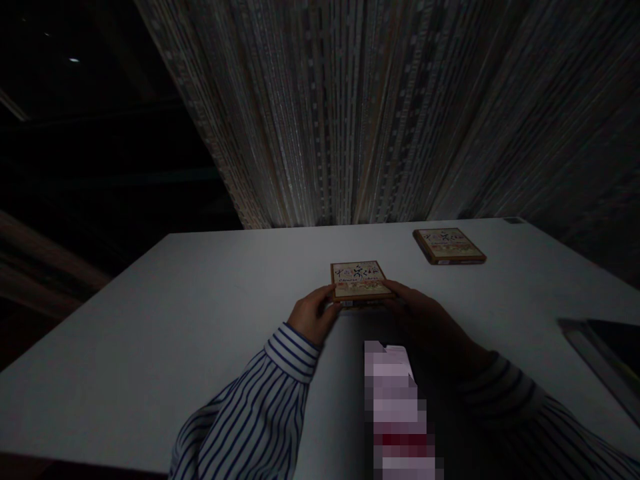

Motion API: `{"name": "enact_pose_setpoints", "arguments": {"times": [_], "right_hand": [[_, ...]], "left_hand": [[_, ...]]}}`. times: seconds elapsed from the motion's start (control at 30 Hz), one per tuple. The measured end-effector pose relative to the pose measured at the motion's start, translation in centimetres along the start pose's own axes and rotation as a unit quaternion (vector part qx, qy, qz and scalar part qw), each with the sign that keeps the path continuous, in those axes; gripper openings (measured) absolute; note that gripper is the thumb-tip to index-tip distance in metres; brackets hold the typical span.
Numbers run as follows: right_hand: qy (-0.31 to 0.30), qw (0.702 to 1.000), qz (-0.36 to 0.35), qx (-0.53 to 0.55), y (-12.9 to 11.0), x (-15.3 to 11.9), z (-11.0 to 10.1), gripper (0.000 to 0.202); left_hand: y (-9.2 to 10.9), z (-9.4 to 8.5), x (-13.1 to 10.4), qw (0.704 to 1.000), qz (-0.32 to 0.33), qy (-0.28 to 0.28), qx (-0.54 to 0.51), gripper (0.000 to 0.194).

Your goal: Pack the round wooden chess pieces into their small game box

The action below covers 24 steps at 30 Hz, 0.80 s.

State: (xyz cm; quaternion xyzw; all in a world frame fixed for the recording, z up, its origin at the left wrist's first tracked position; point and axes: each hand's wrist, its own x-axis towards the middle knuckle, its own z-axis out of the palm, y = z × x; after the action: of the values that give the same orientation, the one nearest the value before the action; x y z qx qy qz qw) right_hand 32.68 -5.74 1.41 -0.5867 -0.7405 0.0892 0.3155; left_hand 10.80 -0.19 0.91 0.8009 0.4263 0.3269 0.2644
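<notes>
A small flat printed box (358,280) with a brown rim lies on the white table (190,313), just ahead of me. My left hand (313,317) grips its near left corner with the fingers curled on the edge. My right hand (425,313) holds its near right side; the hand is in shadow. Both arms wear striped sleeves.
A second flat box (449,245) of the same print lies farther back to the right. A dark tray-like object (603,363) sits at the table's right edge. A tall wall of stacked flat sheets (380,113) rises behind the table. A blurred card hangs below my chest.
</notes>
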Motion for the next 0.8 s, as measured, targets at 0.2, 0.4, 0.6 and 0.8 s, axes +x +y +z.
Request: {"name": "enact_pose_setpoints", "arguments": {"times": [0.2, 0.4, 0.6, 0.8], "right_hand": [[-0.004, 1.0, 0.001, 0.013, 0.14, -0.15, 0.19, 0.04], [-0.007, 1.0, -0.002, 0.018, -0.26, -0.15, 0.01, 0.039], [-0.009, 1.0, -0.006, 0.014, -0.25, -0.15, 0.03, 0.039], [-0.019, 1.0, -0.003, 0.017, -0.27, -0.2, -0.01, 0.039]], "left_hand": [[-0.64, 0.23, 0.08, 1.0, 0.019, 0.005, -0.02, 0.038], [-0.78, 0.15, 0.07, 1.0, 0.021, 0.001, -0.01, 0.037], [-0.59, 0.05, 0.13, 1.0, 0.022, -0.002, -0.006, 0.036], [-0.44, -0.09, 0.17, 1.0, 0.021, -0.007, 0.01, 0.037]]}}
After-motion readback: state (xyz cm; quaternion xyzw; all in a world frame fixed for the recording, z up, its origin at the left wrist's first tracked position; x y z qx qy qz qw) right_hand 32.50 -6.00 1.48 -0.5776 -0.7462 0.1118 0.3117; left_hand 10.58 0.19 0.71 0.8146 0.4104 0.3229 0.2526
